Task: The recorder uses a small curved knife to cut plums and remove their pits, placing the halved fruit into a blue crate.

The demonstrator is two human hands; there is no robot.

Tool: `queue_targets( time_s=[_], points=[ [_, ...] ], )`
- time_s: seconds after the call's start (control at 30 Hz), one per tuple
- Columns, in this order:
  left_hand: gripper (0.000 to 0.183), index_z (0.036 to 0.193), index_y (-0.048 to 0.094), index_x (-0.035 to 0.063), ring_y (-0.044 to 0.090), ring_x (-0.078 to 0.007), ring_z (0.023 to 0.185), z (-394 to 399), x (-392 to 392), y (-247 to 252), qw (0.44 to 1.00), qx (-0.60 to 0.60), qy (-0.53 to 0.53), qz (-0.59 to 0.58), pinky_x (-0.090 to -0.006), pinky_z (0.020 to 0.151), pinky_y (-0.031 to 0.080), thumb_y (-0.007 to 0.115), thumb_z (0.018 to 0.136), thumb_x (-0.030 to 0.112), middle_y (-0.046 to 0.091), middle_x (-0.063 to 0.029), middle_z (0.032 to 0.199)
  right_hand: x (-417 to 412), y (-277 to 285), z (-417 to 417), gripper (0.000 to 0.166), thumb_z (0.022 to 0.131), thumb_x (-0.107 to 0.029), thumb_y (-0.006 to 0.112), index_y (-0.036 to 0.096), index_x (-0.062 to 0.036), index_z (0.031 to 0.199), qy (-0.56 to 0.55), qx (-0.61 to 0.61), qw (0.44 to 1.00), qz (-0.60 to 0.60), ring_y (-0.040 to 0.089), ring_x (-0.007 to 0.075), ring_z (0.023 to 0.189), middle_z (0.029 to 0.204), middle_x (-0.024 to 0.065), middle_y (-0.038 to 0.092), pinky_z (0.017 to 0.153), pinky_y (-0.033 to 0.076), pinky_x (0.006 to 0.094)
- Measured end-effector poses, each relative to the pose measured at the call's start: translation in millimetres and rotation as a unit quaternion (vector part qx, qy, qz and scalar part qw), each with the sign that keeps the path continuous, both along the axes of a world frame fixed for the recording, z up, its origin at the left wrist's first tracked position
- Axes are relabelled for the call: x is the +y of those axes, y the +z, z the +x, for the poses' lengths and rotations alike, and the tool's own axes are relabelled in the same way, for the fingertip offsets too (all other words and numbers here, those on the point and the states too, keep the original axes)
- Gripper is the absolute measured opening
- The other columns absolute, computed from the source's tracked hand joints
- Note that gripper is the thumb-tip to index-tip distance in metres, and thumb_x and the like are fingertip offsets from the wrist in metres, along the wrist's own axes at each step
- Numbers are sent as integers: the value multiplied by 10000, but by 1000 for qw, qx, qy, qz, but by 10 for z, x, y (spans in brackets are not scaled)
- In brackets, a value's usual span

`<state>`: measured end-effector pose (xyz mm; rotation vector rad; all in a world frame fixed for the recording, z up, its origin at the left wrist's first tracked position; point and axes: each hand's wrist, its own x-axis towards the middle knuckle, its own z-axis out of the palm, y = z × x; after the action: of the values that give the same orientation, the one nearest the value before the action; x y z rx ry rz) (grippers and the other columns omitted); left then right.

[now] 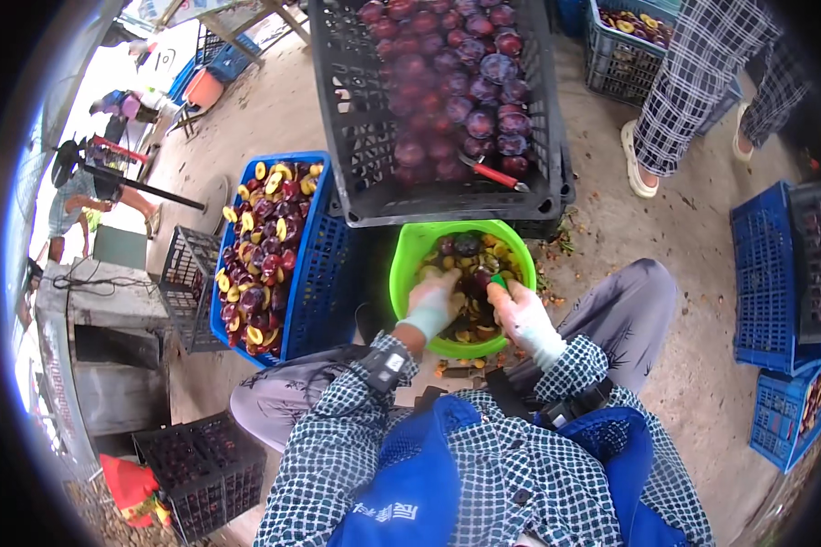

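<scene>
A lime-green plastic basin (404, 273) holds cut plum pieces (465, 331) and a few dark whole plums (466, 244). My left hand (432, 301), in a pale glove, is inside its left side, fingers curled; what they hold is hidden. On the right, my right hand (518, 311), gloved too, grips a green-handled tool (498, 281) against a dark plum (479, 279). The tool's blade is hidden. Beyond the basin, a black plastic crate (445, 205) of whole plums (480, 123) stands with red-handled pruning snips (496, 176) lying in it.
Left of the basin stands a blue crate (284, 335) of halved plums (260, 253). Black crates (205, 472) are at lower left, blue crates (759, 280) at the right. A person in checked trousers (691, 82) stands upper right; others are far left.
</scene>
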<state>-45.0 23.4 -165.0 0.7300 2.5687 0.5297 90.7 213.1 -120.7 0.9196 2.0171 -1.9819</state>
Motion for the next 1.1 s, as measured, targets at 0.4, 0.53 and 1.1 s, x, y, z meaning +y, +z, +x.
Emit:
queue_targets(
  time_s=[0.4, 0.53, 1.1],
  points=[
    [589, 1414, 694, 86, 745, -181, 1030, 130, -136, 343, 637, -531, 224, 513, -340, 867, 618, 577, 1166, 606, 793, -75, 1214, -246, 131, 153, 445, 1092, -492, 653, 704, -51, 1134, 129, 97, 955, 251, 764, 511, 824, 878, 278, 775, 774, 607, 617],
    [614, 1385, 673, 62, 741, -169, 1035, 380, 123, 572, 748, -359, 246, 501, -334, 913, 622, 580, 1160, 625, 777, -86, 1183, -313, 178, 163, 378, 1109, -390, 677, 685, -15, 1066, 100, 126, 968, 192, 748, 527, 851, 862, 305, 742, 729, 584, 583],
    [763, 1305, 681, 10, 745, -172, 929, 437, 169, 951, 811, -331, 186, 445, -324, 870, 626, 508, 1134, 733, 787, -113, 1033, -21, 588, 117, 451, 1201, -535, 497, 636, -140, 1034, 169, -60, 896, -407, 343, 84, 437, 616, -47, 445, 399, 295, 273]
  ],
)
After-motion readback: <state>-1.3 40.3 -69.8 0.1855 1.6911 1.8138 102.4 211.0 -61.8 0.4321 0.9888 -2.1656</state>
